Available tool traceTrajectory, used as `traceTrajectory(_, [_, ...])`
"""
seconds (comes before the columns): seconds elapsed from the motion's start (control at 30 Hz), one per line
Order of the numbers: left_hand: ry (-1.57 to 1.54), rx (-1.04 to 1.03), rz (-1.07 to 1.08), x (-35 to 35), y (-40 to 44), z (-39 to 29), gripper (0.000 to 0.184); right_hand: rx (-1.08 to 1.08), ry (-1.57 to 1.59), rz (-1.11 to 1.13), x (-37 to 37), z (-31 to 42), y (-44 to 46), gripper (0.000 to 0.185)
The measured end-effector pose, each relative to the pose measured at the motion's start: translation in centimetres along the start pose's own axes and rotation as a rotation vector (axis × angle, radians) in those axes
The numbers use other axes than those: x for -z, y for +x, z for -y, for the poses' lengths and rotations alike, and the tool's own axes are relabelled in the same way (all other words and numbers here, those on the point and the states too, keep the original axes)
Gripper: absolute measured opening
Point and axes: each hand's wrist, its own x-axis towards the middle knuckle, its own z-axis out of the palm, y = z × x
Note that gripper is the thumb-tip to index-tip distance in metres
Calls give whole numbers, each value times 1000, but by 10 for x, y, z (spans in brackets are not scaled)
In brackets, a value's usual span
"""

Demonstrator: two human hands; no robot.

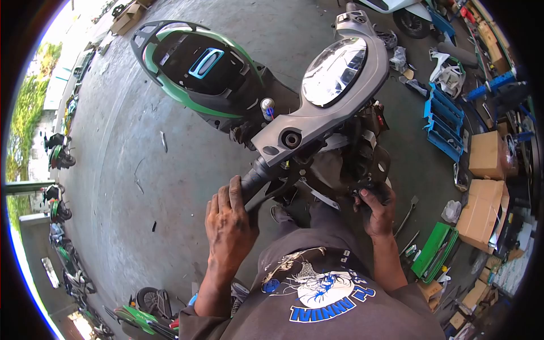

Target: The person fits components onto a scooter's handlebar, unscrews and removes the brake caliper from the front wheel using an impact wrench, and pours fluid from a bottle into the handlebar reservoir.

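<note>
A grey handlebar cover (334, 116) with a round-edged, reflective display (335, 72) belongs to a green and black scooter (195, 73). My left hand (229, 224) is wrapped round the black handlebar grip (256, 178) at the cover's near end. On the other side, my right hand (375, 207) is closed at the scooter's front, thumb up, against a small dark part that I cannot make out. Dark smudges cover both hands. Between the hands, the scooter's inner parts and cables are exposed. A spray can (267, 107) stands on the scooter behind the cover.
At the right are an open blue toolbox (443, 122), a green tool case (435, 252) and cardboard boxes (485, 156). A long metal tool (406, 216) lies on the floor beside my right arm. More scooters (59, 153) line the left side; another green one (139, 320) is at the lower left.
</note>
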Motion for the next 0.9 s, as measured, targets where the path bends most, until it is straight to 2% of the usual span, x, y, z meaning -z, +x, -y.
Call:
traceTrajectory(0.23, [40, 67, -40, 21, 7, -30, 68, -16, 6, 142, -1, 12, 42, 16])
traceTrajectory(0.43, [-7, 6, 29, 11, 4, -2, 77, -20, 41, 202, -12, 15, 58, 13])
traceTrajectory(0.57, [5, -49, 69, 32, 16, -16, 79, 68, 58, 165, -29, 23, 50, 13])
traceTrajectory(0.63, [-28, 62, 403, 46, 31, -16, 82, 101, 49, 152, -40, 30, 40, 13])
traceTrajectory(0.7, [-4, -30, 449, 41, 45, -1, 86, 143, 71, 75, -45, 27, 32, 13])
traceTrajectory(0.77, [-601, -15, 633, 25, 59, 30, 88, 176, 84, 17, -48, 25, 21, 12])
traceTrajectory(0.8, [-784, 55, 883, 17, 70, 48, 92, 207, 116, -34, -51, 25, 17, 12])
traceTrajectory(0.83, [-774, 35, 902, 8, 74, 55, 92, 236, 147, -82, -54, 24, 13, 12])
traceTrajectory(0.9, [-1409, 244, 1280, -7, 78, 67, 91, 259, 125, -135, -56, 26, 5, 12])
